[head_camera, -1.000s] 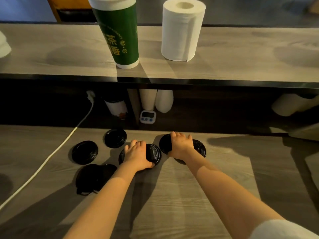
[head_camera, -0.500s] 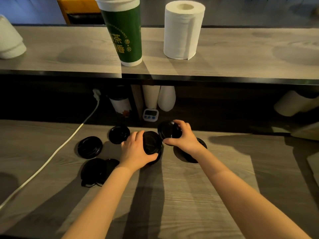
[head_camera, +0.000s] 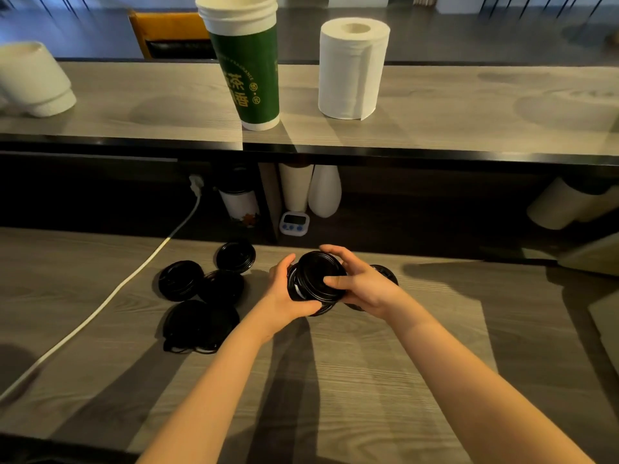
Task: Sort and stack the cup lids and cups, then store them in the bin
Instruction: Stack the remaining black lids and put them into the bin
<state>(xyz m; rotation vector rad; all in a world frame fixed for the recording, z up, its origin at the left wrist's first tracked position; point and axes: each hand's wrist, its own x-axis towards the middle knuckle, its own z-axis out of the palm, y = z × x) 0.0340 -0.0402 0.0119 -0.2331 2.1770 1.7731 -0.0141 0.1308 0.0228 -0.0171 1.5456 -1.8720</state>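
We are holding the black lids (head_camera: pixel 316 279) above the worktop (head_camera: pixel 368 380), our left hand (head_camera: pixel 288 293) and right hand (head_camera: pixel 363 289) both pinching them. At nine o'clock, more lids (head_camera: pixel 201 296) are lying.

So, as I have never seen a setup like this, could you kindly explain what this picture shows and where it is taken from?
There is no machine: a person wears a camera on the head, looking down at two bare arms. The left hand and right hand together hold black lids above a wooden counter. More loose lids lie on it to the left, beside a white cable. On the shelf above stand green cups and a paper roll.
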